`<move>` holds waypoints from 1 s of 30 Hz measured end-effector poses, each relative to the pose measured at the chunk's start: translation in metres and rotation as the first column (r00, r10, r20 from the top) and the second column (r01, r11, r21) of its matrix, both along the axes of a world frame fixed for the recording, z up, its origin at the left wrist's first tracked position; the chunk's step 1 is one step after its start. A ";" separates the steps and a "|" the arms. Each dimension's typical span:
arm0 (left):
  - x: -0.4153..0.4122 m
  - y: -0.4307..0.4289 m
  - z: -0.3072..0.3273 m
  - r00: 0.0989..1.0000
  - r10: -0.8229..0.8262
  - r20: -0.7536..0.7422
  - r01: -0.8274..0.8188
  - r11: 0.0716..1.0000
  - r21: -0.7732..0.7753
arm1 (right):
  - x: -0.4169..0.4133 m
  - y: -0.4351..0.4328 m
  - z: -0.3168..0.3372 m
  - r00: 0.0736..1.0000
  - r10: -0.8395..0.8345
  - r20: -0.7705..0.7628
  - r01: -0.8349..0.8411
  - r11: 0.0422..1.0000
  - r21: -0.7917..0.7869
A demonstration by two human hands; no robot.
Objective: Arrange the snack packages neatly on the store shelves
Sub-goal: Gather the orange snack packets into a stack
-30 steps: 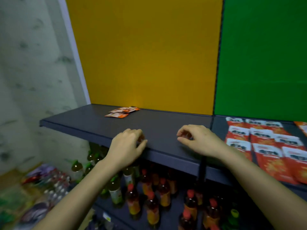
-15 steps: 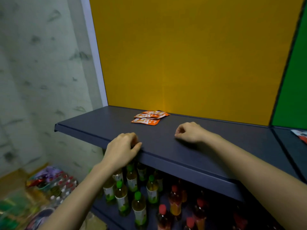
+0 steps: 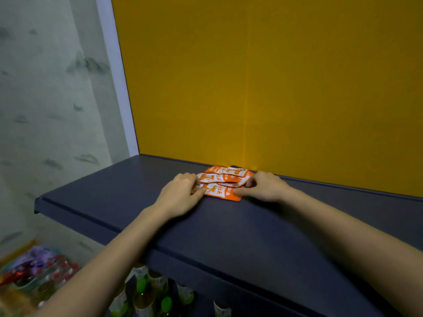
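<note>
1. Snack packets [image 3: 220,184]: 3 counted, orange and white. They lie flat and overlap like tiles in one small stack. The near one sits lowest in view and the other two step back behind it.
2. Stack location: on the top of the dark blue shelf [image 3: 137,191], toward its back. The rearmost packet is just beside the yellow panel [image 3: 274,88].
3. Hands: 2, both bare, both forearms reaching over the shelf's front edge.
4. Left hand [image 3: 180,195]: at the left ends of the packets, fingers curled down over those ends. The thumb tip presses the near packet's left edge, a narrow pinch on the stack.
5. Right hand [image 3: 265,187]: at the right ends of the packets, fingers bent with tips tucked against the two rear packets. The thumb lies stretched along the shelf to the near packet's right corner, so it holds the stack from that side.
6. The stack sits between the two hands, touched from both sides.
7. Bottles [image 3: 143,291]: on a lower level under the shelf, with 2 green caps clear. There are maybe 4 or 5 bottles in all, but it is dark and cropped there.
8. Pile of goods [image 3: 34,271]: 1 blurred heap at lower left, purple and red wrappers.
9. Wall [image 3: 45,110]: 1 pale patterned surface left of the shelving.
</note>
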State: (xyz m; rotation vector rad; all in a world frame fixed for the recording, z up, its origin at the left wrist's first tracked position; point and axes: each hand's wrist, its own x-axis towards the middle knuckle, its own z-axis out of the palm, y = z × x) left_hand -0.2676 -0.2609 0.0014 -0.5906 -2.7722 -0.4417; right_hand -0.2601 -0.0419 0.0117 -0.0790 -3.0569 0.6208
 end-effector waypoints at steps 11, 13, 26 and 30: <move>-0.128 0.037 -0.003 0.935 -0.295 0.197 0.312 0.948 -0.063 | -0.013 -0.024 -0.008 0.967 -0.253 0.023 0.254 0.958 -0.136; -0.141 0.038 -0.005 0.881 -0.376 0.287 0.395 0.919 -0.009 | -0.015 -0.025 -0.010 0.952 -0.305 0.036 0.306 0.933 -0.190; -0.154 0.040 -0.009 0.878 -0.467 0.103 0.478 0.851 -0.217 | -0.012 -0.057 -0.014 0.863 -0.503 -0.036 0.504 0.863 0.026; -0.151 0.034 -0.010 0.862 -0.484 0.150 0.507 0.819 -0.270 | -0.009 -0.046 -0.010 0.883 -0.468 0.015 0.467 0.878 -0.103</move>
